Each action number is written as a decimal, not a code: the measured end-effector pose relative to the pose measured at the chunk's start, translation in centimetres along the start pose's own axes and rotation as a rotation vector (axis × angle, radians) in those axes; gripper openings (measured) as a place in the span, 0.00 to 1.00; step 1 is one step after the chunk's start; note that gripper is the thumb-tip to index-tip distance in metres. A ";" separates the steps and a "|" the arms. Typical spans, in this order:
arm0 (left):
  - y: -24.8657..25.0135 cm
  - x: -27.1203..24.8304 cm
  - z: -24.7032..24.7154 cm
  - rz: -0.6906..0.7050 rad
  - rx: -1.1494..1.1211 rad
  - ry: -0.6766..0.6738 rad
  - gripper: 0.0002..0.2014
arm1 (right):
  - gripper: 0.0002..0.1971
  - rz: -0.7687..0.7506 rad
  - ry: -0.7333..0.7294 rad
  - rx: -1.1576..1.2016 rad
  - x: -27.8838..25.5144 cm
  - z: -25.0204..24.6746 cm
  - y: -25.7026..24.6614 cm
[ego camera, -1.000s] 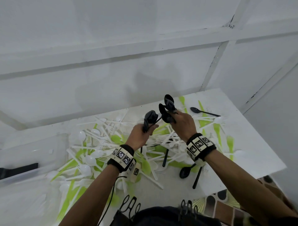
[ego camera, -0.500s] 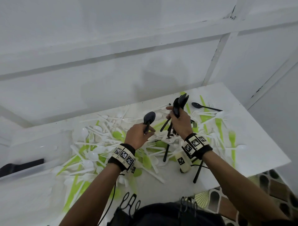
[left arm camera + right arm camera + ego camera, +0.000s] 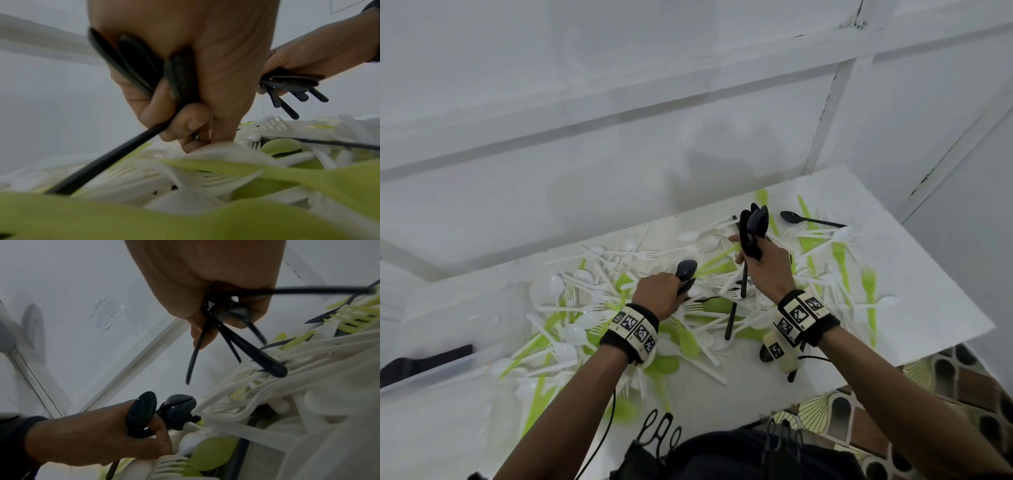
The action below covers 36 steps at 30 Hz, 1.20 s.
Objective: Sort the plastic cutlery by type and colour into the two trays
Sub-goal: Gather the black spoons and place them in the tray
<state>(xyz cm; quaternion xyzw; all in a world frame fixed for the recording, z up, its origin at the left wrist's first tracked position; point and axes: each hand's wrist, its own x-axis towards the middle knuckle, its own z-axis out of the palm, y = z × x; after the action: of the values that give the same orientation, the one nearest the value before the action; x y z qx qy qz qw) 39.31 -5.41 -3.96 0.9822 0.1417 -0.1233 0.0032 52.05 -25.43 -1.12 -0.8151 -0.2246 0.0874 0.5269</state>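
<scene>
A heap of white and lime-green plastic cutlery (image 3: 688, 301) covers the white table (image 3: 914, 308). My left hand (image 3: 659, 294) grips black spoons (image 3: 686, 270), bowls up, low over the heap; in the left wrist view the left hand (image 3: 185, 104) curls round their handles (image 3: 115, 155). My right hand (image 3: 763, 263) holds a bundle of black spoons (image 3: 755, 222) upright above the heap; the right wrist view shows the right hand (image 3: 216, 313) with handles (image 3: 255, 350) fanning down. Another black spoon (image 3: 808, 219) lies at the far right.
A clear tray (image 3: 424, 370) with something black in it stands at the left edge. More black cutlery (image 3: 732, 318) lies in the heap between my hands. The table's right edge (image 3: 962, 342) drops to a patterned floor (image 3: 962, 383). White walls close the back.
My left hand has sunk from chest height to the heap with its spoons. The right hand's bundle has turned more upright and shifted slightly right.
</scene>
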 end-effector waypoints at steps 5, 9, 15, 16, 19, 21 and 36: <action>-0.2 0.4 -0.6 0.043 0.015 0.021 0.12 | 0.11 0.001 -0.053 0.042 -0.3 0.6 -0.4; 0.0 0.6 -1.0 0.111 0.002 0.039 0.13 | 0.13 0.062 -0.114 0.144 -0.4 0.8 -0.5; -0.3 1.0 -0.7 0.195 0.064 0.026 0.18 | 0.12 0.124 -0.097 0.198 -0.7 0.7 -0.4; -0.3 1.1 -0.6 0.208 0.070 0.021 0.19 | 0.12 0.131 -0.095 0.198 -0.7 0.7 -0.3; -0.4 1.3 -0.6 0.195 0.042 0.008 0.19 | 0.12 0.138 -0.124 0.176 -0.8 0.9 -0.3; -0.6 1.4 -0.9 0.194 0.023 0.000 0.17 | 0.12 0.129 -0.161 0.163 -1.0 1.1 -0.5; -3.6 0.1 -4.4 0.123 0.036 0.114 0.11 | 0.12 0.141 -0.261 0.120 -0.4 1.7 -1.4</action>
<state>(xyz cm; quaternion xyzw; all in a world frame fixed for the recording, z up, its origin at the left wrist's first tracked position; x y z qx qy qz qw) 39.43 -1.72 0.40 0.9944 0.0788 -0.0692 -0.0149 50.64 -23.73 -0.64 -0.7776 -0.2278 0.2423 0.5336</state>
